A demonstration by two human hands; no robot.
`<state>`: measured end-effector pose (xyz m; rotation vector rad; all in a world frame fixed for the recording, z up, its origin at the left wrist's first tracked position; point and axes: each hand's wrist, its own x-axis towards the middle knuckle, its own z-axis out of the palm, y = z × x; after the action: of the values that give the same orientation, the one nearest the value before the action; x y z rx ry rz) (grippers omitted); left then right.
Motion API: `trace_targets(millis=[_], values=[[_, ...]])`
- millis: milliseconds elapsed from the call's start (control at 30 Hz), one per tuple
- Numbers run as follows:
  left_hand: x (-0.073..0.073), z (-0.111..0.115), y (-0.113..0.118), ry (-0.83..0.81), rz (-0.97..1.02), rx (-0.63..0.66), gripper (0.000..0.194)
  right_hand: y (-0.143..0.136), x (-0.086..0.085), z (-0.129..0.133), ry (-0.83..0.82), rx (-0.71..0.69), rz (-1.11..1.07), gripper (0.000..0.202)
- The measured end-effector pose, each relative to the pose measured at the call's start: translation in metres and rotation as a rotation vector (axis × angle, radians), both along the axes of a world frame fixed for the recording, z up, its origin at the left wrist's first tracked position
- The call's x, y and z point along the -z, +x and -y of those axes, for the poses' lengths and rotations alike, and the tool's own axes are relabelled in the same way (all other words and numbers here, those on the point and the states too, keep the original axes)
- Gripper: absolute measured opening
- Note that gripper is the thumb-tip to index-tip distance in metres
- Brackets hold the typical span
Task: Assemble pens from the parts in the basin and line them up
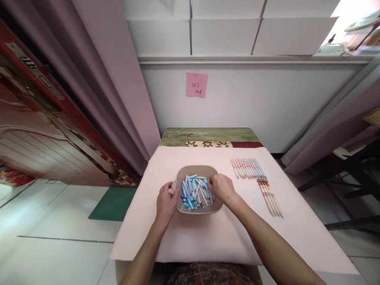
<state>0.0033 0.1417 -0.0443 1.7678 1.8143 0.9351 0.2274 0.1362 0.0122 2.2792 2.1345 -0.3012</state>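
A grey-beige plastic basin (pixel 198 211) stands on the pink-covered table. Inside lie many loose pen parts (pixel 190 189): light blue and lavender barrels, thin white refills and small bright blue pieces. My left hand (pixel 166 201) grips the basin's left rim by its handle, thumb toward the inside. Over the basin's right side, my right hand (pixel 221 187) reaches in with curled fingers; what they pinch, if anything, is hidden. To the right, a row of assembled pens (pixel 248 168) lies side by side, and a smaller row of beige pens (pixel 270 198) lies below its right end.
The pink sheet (pixel 190 241) covers most of the table, with a green wood-patterned strip (pixel 208 132) at the far edge. A pink note (pixel 196 84) is stuck to the wall. A purple curtain (pixel 97 75) and red door (pixel 32 146) stand left; dark furniture (pixel 350 190) is at right.
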Motion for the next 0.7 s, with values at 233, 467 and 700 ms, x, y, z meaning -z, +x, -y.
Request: trace_targets(millis=[233,467,700], values=[[-0.015,0.007,-0.009,0.131,-0.026,-0.038,0.035,0.008,-0.01,0.002,0.051,0.076,-0.003,0.027],[-0.046,0.001,-0.001,0.274,-0.123,0.131,0.016,0.032,-0.022,0.016,0.146,0.168,-0.075,0.025],[-0.046,-0.017,0.041,0.018,-0.309,0.47,0.023,0.047,-0.026,0.035,0.161,0.259,-0.166,0.032]])
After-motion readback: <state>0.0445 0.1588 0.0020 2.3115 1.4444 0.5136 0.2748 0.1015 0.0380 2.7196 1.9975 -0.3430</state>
